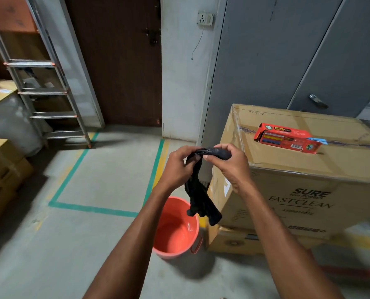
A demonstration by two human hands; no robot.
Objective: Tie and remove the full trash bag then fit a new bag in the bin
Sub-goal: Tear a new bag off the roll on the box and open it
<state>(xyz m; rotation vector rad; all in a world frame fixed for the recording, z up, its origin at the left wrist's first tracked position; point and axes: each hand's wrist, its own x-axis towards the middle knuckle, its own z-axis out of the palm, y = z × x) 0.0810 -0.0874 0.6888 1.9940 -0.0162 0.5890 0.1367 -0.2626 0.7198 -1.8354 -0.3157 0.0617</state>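
Black plastic, crumpled and folded: new trash bag [201, 186], held above the orange bin [175, 229], top end bunched between both hands, tail hanging down over the bin's right rim. Left hand [175, 169] closed, thumb and fingertips pinching the bag's upper left end. Right hand [231, 162] closed too, fingers curled over the bunched top, thumb pressing from below. Bin on the floor directly below the hands, bare inside, no liner fitted; just left of the large cardboard box [298, 169]. Red bag carton [287, 138] lying on top of that box, up and right of the bin.

Step in hand, by the look of it: unfolding the fresh bag and finding its mouth. Best done by rubbing the two layers apart between thumb and fingertips at the open end, then shaking once to fill with air before lowering into the bin. Worth checking which end is sealed first; a thin film like this clings and tears if yanked. Then cuff the edge evenly over the rim.

Hard to make out: which end of the bag is the mouth, lost in the folds. Full tied bag not in view anywhere. Bin's near wall partly behind the left forearm. Carton print too small to read.
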